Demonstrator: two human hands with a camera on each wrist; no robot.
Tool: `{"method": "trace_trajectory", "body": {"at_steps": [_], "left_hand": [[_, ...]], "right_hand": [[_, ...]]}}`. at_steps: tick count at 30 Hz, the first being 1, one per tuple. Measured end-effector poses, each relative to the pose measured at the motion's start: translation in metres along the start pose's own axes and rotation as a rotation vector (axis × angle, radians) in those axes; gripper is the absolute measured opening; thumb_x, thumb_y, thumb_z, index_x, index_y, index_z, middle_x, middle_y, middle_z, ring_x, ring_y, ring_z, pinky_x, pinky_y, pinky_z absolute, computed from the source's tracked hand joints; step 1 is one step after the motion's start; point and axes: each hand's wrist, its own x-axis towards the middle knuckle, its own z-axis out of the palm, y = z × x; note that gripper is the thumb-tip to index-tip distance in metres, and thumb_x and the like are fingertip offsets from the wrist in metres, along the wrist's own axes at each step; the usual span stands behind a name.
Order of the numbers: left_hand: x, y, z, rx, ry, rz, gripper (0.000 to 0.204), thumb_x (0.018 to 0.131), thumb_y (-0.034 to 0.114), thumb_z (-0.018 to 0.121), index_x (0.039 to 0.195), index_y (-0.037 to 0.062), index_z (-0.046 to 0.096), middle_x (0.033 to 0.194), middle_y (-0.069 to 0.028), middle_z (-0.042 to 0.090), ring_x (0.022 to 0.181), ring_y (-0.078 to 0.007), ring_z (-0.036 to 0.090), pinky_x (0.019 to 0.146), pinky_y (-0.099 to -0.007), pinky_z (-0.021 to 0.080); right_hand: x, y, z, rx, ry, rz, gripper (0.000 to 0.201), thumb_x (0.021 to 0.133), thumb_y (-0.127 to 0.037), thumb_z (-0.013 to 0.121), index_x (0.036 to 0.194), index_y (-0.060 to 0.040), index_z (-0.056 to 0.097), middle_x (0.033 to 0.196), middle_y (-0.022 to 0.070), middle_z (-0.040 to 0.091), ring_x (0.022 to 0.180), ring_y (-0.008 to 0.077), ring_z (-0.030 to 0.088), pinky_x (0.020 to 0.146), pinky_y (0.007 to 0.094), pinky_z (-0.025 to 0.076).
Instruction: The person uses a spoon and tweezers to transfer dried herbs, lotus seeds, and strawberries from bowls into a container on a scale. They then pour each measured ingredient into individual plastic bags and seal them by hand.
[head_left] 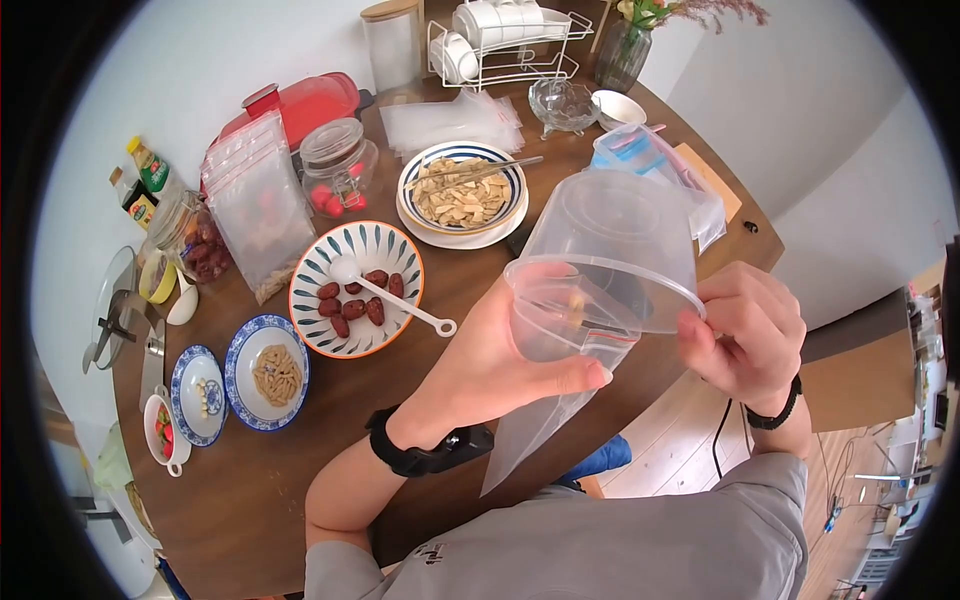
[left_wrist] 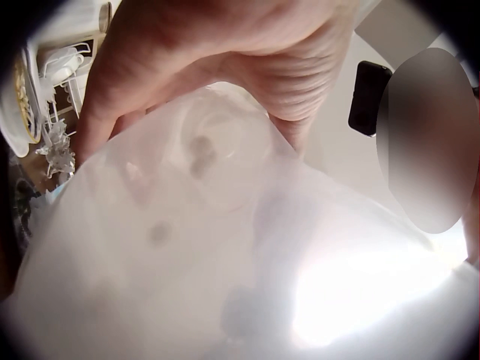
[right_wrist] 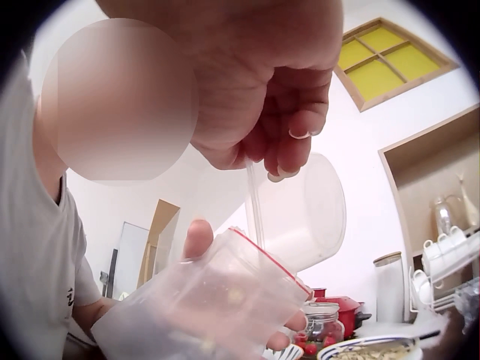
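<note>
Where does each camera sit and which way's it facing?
Head: on the head, looking forward and down over the table; left hand, right hand and shirt show.
Left wrist: on that wrist, facing the plastic bag; left hand up top.
Right wrist: on that wrist, facing tub and bag; both hands and shirt show.
Head and right wrist share tub.

The bag [right_wrist: 195, 300] is red-lined, the tub [head_left: 620, 215] clear, perhaps faintly milky, the shirt [head_left: 600, 545] grey.

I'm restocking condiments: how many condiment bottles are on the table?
2: a yellow-capped bottle and a darker bottle beside it, both behind the jar of dark red fruit. Others may be hidden.
</note>
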Motion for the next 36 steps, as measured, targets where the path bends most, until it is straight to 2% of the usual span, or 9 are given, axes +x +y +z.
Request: {"method": "trace_trajectory", "body": {"at_steps": [4, 7, 8, 16, 27, 29, 30, 33, 36], "left_hand": [[-0.002, -0.005, -0.001, -0.018, 0.028, 0.000, 0.090, 0.067, 0.023, 0.090, 0.134, -0.0015, 0.037, 0.119, -0.0115, 0.055, 0.116, -0.0213, 0.053, 0.097, -0.0361, 0.043], [-0.001, -0.008, 0.000, -0.001, 0.013, 0.022, 0.096, 0.064, 0.022, 0.092, 0.137, -0.0001, 0.034, 0.121, -0.0133, 0.054, 0.118, -0.0232, 0.052, 0.100, -0.0369, 0.042], [-0.002, -0.008, 0.000, 0.024, 0.042, 0.069, 0.099, 0.062, 0.021, 0.092, 0.138, 0.0010, 0.033, 0.123, -0.0130, 0.052, 0.120, -0.0235, 0.050, 0.102, -0.0373, 0.041], [-0.001, 0.002, -0.003, 0.176, 0.180, 0.400, 0.106, 0.056, 0.014, 0.094, 0.140, 0.0053, 0.030, 0.132, -0.0111, 0.043, 0.126, -0.0241, 0.045, 0.106, -0.0410, 0.038], [-0.001, 0.006, -0.007, 0.173, 0.289, 0.516, 0.110, 0.056, 0.016, 0.094, 0.142, 0.0053, 0.026, 0.133, -0.0135, 0.045, 0.126, -0.0279, 0.048, 0.107, -0.0419, 0.038], [0.000, 0.008, -0.007, 0.193, 0.297, 0.529, 0.111, 0.056, 0.018, 0.094, 0.143, 0.0054, 0.026, 0.134, -0.0134, 0.045, 0.127, -0.0278, 0.047, 0.107, -0.0420, 0.038], [0.000, 0.008, -0.008, 0.188, 0.298, 0.530, 0.111, 0.056, 0.018, 0.094, 0.143, 0.0054, 0.026, 0.134, -0.0134, 0.045, 0.127, -0.0278, 0.047, 0.107, -0.0420, 0.038], [0.000, 0.007, -0.008, 0.217, 0.305, 0.556, 0.110, 0.057, 0.017, 0.094, 0.142, 0.0057, 0.026, 0.134, -0.0134, 0.045, 0.127, -0.0275, 0.047, 0.107, -0.0419, 0.038], [0.002, 0.006, -0.006, 0.199, 0.278, 0.551, 0.109, 0.057, 0.017, 0.094, 0.142, 0.0058, 0.026, 0.134, -0.0136, 0.045, 0.127, -0.0273, 0.047, 0.107, -0.0420, 0.038]], "right_hand": [[-0.003, 0.003, 0.000, 0.017, 0.038, 0.105, 0.022, 0.077, -0.002, 0.071, 0.067, -0.0054, 0.052, 0.063, 0.0038, 0.056, 0.050, 0.0166, 0.052, 0.045, 0.0267, 0.038], [-0.004, 0.019, 0.006, 0.430, 0.164, 0.839, 0.026, 0.090, -0.011, 0.062, 0.067, -0.0039, 0.052, 0.062, -0.0011, 0.057, 0.054, 0.0052, 0.052, 0.048, 0.0208, 0.038], [-0.005, 0.032, 0.007, 0.516, 0.133, 0.956, 0.028, 0.092, -0.014, 0.060, 0.067, -0.0050, 0.053, 0.062, -0.0014, 0.057, 0.052, 0.0054, 0.052, 0.047, 0.0201, 0.039], [-0.077, 0.096, 0.080, 0.867, 0.016, 1.320, 0.026, 0.095, -0.020, 0.057, 0.072, -0.0061, 0.058, 0.063, 0.0037, 0.062, 0.052, 0.0081, 0.058, 0.045, 0.0195, 0.042], [-0.106, 0.098, 0.070, 0.823, -0.103, 1.458, 0.039, 0.096, -0.034, 0.058, 0.073, -0.0023, 0.064, 0.067, 0.0051, 0.064, 0.053, 0.0102, 0.058, 0.048, 0.0215, 0.045], [-0.127, 0.102, 0.069, 0.283, -0.243, 1.214, 0.047, 0.090, -0.042, 0.063, 0.072, 0.0014, 0.063, 0.064, 0.0104, 0.064, 0.054, 0.0162, 0.061, 0.051, 0.0284, 0.048], [-0.133, 0.101, 0.069, 0.279, -0.246, 1.214, 0.047, 0.090, -0.042, 0.063, 0.072, 0.0014, 0.063, 0.064, 0.0104, 0.064, 0.054, 0.0162, 0.061, 0.051, 0.0284, 0.048], [-0.141, 0.089, 0.068, 0.033, -0.407, 1.188, 0.045, 0.082, -0.043, 0.070, 0.072, 0.0003, 0.063, 0.064, 0.0139, 0.063, 0.064, 0.0282, 0.063, 0.061, 0.0374, 0.049], [-0.141, 0.083, 0.071, -0.024, -0.452, 1.135, 0.045, 0.081, -0.043, 0.072, 0.072, 0.0005, 0.063, 0.064, 0.0139, 0.063, 0.063, 0.0285, 0.062, 0.061, 0.0374, 0.049]]}}
